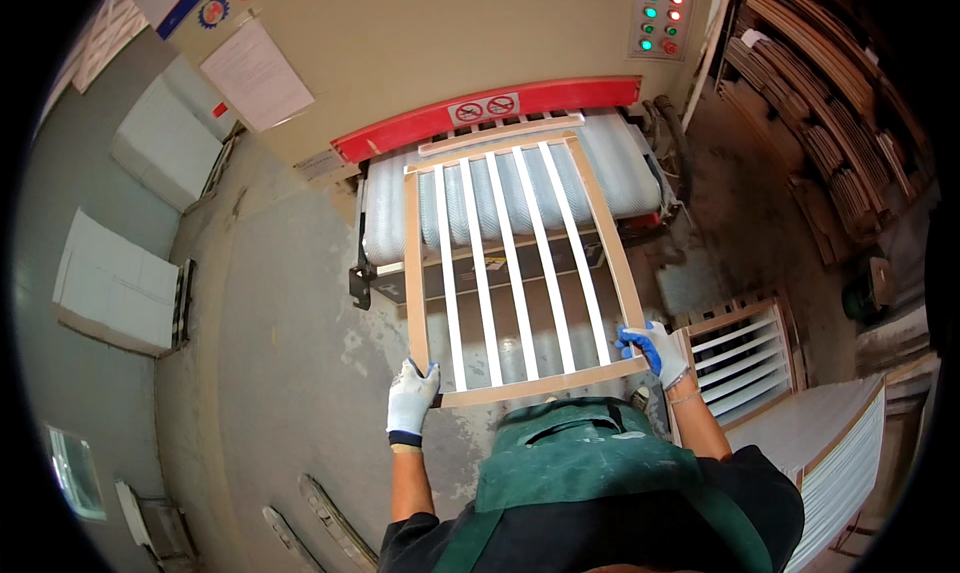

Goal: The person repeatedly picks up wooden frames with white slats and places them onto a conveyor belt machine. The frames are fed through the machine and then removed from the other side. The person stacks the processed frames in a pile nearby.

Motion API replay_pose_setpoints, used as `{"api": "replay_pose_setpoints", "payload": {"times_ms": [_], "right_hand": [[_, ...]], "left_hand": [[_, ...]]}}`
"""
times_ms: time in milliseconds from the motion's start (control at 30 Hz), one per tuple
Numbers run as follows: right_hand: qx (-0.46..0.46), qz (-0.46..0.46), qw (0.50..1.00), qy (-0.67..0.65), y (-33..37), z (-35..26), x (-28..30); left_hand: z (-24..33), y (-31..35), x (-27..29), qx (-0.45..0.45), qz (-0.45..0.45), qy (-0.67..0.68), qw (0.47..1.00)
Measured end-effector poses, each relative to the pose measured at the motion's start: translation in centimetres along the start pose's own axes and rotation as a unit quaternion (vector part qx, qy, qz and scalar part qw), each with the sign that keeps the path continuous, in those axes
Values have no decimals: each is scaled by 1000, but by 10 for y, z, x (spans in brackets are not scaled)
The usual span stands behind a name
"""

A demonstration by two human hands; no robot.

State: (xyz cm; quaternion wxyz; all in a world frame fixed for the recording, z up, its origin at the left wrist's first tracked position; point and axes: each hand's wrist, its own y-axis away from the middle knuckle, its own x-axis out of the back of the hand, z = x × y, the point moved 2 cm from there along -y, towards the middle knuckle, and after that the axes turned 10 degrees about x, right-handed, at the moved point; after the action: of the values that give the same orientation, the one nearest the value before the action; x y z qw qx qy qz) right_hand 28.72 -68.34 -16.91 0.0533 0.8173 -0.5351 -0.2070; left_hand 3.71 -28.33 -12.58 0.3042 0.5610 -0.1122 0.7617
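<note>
Beige machine [450, 33] top centre. Your left hand [411, 403], right hand [655, 353] grip slatted frame [416, 293] over conveyor belt [390, 208], not yet under red guard [400, 140]; second frame [500, 135] partly under.

You've got 2 gloved hands [411, 401] on 1 frame [545, 384], and I count 5 white slats [509, 263] in it. Plus 1 red bar [580, 96], 2 round warning signs [469, 112], 1 paper sheet [258, 73].
</note>
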Motion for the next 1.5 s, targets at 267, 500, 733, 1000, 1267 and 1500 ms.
{"api": "replay_pose_setpoints", "payload": {"times_ms": [267,500,733,1000,1267,1500], "right_hand": [[-15,-22,998,-63,-26,0,7],[-44,-8,986,-163,6,7,20],[-86,64,966,-234,56,60,78],[-103,159,951,-245,92,100,158],[-95,264,901,-331,123,133,260],[48,323,801,-501,130,197,344]], "left_hand": [[20,-32,3,-7,-29,-24,999],[21,-76,-8,-7,-29,-34,999],[47,-98,-5,-3,-68,82,994],[38,-160,-17,-10,-126,235,964],[352,17,-45,-134,-162,195,958],[477,111,-373,-230,-477,-48,847]]}}
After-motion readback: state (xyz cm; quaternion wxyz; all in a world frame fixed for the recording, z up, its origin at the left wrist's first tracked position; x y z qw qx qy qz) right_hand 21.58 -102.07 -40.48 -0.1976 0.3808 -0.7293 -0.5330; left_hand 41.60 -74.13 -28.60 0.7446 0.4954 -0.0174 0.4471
